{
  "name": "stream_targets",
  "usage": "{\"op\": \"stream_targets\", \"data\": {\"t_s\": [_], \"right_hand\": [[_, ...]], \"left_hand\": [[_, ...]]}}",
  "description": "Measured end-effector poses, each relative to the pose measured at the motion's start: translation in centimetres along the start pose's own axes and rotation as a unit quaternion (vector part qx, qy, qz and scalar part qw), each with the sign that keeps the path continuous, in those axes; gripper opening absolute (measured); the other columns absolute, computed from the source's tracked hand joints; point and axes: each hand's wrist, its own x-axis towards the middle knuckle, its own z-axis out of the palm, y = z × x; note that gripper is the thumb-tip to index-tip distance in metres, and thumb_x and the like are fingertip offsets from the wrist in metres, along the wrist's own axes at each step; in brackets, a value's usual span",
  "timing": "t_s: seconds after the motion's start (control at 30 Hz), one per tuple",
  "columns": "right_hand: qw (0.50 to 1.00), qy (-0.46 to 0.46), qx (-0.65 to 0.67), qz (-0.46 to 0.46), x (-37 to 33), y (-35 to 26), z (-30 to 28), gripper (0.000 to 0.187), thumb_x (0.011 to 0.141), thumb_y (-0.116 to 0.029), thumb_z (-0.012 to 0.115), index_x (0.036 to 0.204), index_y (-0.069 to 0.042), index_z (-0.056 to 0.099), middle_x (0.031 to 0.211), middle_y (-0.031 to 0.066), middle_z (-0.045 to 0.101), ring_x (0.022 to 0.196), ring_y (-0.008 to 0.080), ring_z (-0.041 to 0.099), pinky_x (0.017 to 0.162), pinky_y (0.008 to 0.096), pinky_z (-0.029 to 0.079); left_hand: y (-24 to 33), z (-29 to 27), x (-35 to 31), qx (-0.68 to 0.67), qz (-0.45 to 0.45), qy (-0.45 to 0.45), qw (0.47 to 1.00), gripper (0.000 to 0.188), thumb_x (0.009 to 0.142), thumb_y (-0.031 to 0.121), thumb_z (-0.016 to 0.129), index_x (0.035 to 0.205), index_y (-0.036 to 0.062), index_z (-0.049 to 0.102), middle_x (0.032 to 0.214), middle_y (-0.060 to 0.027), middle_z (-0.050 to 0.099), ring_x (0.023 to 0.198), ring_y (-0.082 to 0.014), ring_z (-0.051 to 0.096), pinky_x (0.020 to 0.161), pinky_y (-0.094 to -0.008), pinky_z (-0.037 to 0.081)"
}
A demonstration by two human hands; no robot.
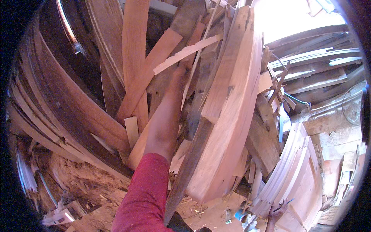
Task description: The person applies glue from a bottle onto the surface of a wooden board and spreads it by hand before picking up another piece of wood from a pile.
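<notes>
My left arm, in a red sleeve, reaches up into a dense stack of leaning wood planks. My left hand [181,75] is in shadow among the boards, beside a pale, ragged-edged strip of wood [189,53]. Its fingers are too dark to make out. A thick reddish-brown beam [230,135] leans just right of this arm. At the lower right, my right hand [277,212] is closed around a thin blue pen-like stick [288,202]. This hand is against the edge of a pale wooden panel with several long rails [288,174].
Broad curved-looking boards [77,96] crowd the left side. More timber [317,65] is piled at the upper right, below bright light. A blue can [240,215] stands on the dusty floor [208,212], near the panel's lower end. Offcuts and shavings lie around.
</notes>
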Motion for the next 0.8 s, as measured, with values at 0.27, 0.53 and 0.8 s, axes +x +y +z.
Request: {"op": "stream_targets", "data": {"t_s": [0.27,0.53,0.8], "right_hand": [[0.999,0.021,-0.019,-0.037,-1.0,0.7,0.0,0.061,0.082,-0.023,0.073,0.131,0.005,0.049,0.143,0.0251,0.047,0.118,0.0394,0.051,0.095,0.0438,0.044],[1.0,-0.007,0.022,0.007,-1.4,3.1,1.1,0.06,0.087,-0.028,0.07,0.132,0.005,0.049,0.143,0.0255,0.047,0.118,0.04,0.052,0.094,0.0434,0.046],[0.998,0.052,0.005,-0.038,-0.5,1.2,0.4,0.061,0.089,-0.034,0.07,0.132,0.005,0.05,0.135,0.0268,0.053,0.112,0.0409,0.056,0.095,0.0456,0.046]], "left_hand": [[4.8,-3.2,-7.3,0.169,0.31,0.23,0.907,0.047,0.085,0.034,0.072,0.116,0.0006,0.065,0.111,-0.0229,0.067,0.111,-0.0396,0.06,0.095,-0.0455,0.046],[4.6,-12.6,-17.6,0.209,0.348,0.212,0.889,0.039,0.085,0.026,0.074,0.111,-0.0013,0.066,0.103,-0.0197,0.069,0.087,-0.0303,0.068,0.073,-0.0432,0.053],[-0.8,-29.4,-31.1,-0.406,-0.017,0.093,0.909,0.038,0.092,0.027,0.068,0.115,-0.0029,0.06,0.106,-0.0168,0.065,0.089,-0.0287,0.068,0.075,-0.0385,0.063]]}}
